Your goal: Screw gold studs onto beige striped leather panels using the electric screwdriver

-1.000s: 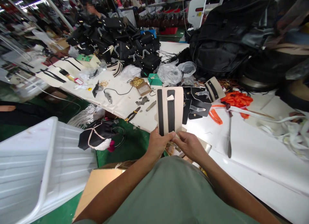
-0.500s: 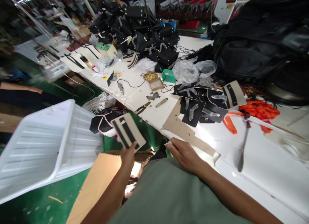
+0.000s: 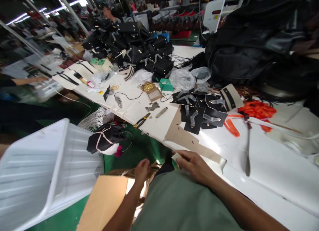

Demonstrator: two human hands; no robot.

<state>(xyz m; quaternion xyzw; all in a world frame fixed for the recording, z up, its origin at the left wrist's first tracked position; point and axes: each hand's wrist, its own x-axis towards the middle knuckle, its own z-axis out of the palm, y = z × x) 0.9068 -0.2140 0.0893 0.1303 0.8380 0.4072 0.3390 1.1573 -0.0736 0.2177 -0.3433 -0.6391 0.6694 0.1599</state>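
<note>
- Beige striped panel gone from the left hand (image 3: 142,169) since half a second ago, now out of sight; that piece looks released.
- Left hand loosely curled near the cardboard flap (image 3: 104,199); whether it holds anything, I cannot tell.
- Right hand (image 3: 191,164) pinched closed on a pale scrap (image 3: 175,156), beside the desk (image 3: 271,164).

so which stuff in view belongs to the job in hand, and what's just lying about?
Likely the job:
small pale piece, pinched in the right hand
cardboard box, near the left hand (can't tell if that holds anything)

Probably just lying about:
pliers on the white table
orange strips
clear plastic
</note>
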